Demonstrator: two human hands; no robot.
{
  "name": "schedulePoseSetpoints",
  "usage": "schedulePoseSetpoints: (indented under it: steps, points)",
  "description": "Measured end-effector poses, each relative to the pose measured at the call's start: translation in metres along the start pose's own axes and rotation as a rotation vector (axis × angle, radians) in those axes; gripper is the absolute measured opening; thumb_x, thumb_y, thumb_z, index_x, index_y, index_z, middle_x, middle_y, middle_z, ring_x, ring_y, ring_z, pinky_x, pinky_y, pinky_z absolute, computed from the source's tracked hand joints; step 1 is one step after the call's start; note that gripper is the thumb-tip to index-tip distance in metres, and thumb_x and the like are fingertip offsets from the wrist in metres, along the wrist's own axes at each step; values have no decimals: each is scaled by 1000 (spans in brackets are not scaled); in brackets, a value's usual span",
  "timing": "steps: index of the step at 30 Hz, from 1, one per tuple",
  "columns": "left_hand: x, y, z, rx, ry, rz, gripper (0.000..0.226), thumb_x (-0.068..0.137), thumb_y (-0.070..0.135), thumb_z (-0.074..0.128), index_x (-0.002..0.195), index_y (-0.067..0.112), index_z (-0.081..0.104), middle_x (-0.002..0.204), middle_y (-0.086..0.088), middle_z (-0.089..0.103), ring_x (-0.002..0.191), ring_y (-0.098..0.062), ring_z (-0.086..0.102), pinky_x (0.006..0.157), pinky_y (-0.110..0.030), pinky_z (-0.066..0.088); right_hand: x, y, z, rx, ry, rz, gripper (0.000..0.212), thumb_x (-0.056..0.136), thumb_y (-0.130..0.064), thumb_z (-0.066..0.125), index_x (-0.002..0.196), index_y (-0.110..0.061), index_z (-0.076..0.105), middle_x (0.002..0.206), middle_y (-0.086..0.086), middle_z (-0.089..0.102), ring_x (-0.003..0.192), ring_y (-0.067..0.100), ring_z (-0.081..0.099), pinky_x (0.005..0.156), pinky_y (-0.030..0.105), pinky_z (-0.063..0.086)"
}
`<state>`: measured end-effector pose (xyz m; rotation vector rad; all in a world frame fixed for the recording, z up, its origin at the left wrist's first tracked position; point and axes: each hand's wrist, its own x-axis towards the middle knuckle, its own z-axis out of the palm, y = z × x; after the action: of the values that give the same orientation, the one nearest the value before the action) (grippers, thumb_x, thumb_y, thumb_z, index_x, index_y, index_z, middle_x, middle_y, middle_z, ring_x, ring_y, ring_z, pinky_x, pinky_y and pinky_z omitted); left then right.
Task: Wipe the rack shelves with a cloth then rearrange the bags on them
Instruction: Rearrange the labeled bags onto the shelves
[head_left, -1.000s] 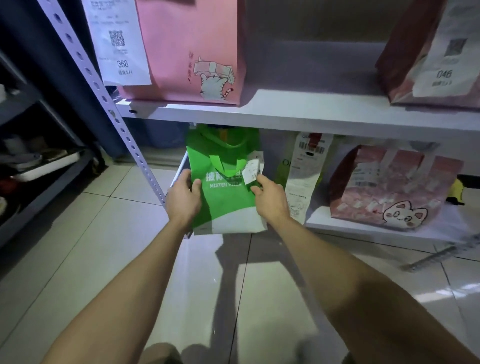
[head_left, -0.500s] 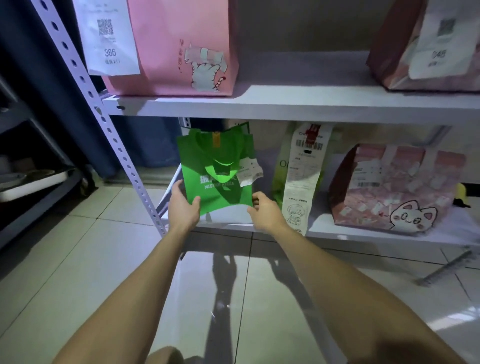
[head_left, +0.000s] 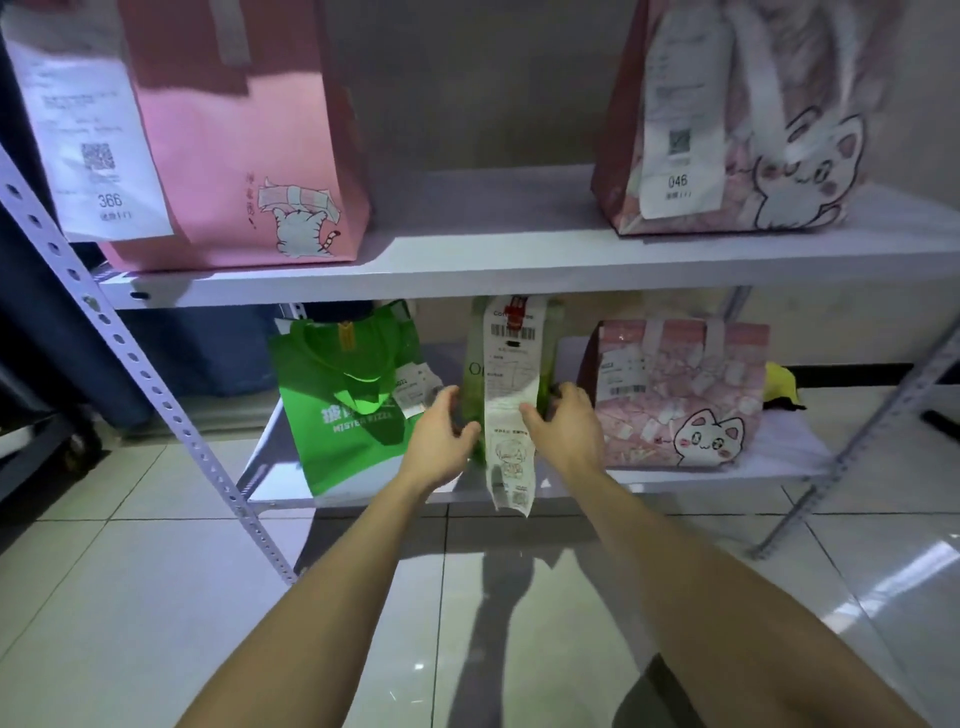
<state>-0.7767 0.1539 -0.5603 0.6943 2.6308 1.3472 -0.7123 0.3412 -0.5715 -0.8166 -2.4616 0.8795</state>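
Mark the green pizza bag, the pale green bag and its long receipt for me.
green pizza bag (head_left: 317, 379): head view, front panel above the lettering.
pale green bag (head_left: 474, 371): head view, front, left of the receipt.
long receipt (head_left: 511, 364): head view, printed upper part.

Five bags (head_left: 234, 156) (three pink, two green), two shelves (head_left: 519, 270), two hands (head_left: 436, 447).
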Motion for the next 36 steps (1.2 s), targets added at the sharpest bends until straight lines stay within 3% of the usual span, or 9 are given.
schedulePoseSetpoints:
  steps: [5,11,14,19,23,25,29,33,36]
  points:
    - [40,8,11,-40,71,-243,40,108,33,65,139,10,57,136,-12,68,121,-36,67,105,-54,56,28,1,-4,-6,-193,-4,22,103,-32,64,116,-15,70,107,5,76,90,24,71,80,41,62]
    - [12,-10,11,77,149,-34,6,100,25,76,103,21,72,94,6,76,91,-24,71,83,-41,59,-7,23,-2,45,-168,-57,14,109,-35,54,112,-23,62,91,-6,72,78,14,69,74,46,63]
    - [-6,-13,5,106,116,47,5,100,24,73,103,26,70,93,14,75,86,-15,68,79,-37,57,-32,29,-7,49,-135,-102,13,110,-35,50,105,-25,56,90,-4,73,77,19,69,70,47,62]
    - [-40,-6,-4,55,63,136,7,105,23,67,103,29,64,98,28,71,96,8,66,81,-16,51,-77,26,-20,124,-96,-178,9,110,-26,51,116,-27,57,106,-10,76,76,8,70,67,34,64]
    - [-61,14,-20,-4,85,227,4,104,27,66,102,29,63,100,19,75,98,-4,70,87,-42,62,-100,18,-43,136,-7,-238,15,108,-27,54,99,-38,50,96,-25,65,71,-11,63,58,10,55]
    - [-68,33,-31,-40,125,283,5,101,34,64,103,30,63,100,17,75,95,-8,71,83,-46,63,-106,4,-66,177,63,-293,23,107,-27,56,93,-40,44,88,-28,62,73,-13,64,56,6,50]
    - [-66,90,-62,-115,251,376,19,98,43,64,101,24,62,94,6,74,85,-18,71,75,-45,63,-98,-40,-128,223,153,-375,12,108,-34,53,96,-33,50,89,-13,71,68,9,71,51,32,61]
    - [-48,155,-102,-209,373,521,10,98,39,70,104,31,66,102,14,76,89,-9,74,68,-20,57,-68,-99,-193,302,316,-500,9,107,-31,56,98,-30,56,81,-14,71,63,8,69,48,33,59]
    - [-26,199,-131,-226,379,608,20,99,32,72,118,31,67,114,16,77,105,-7,74,80,-22,59,-31,-144,-232,319,423,-520,9,106,-31,57,99,-26,59,83,-9,70,70,10,67,61,40,61]
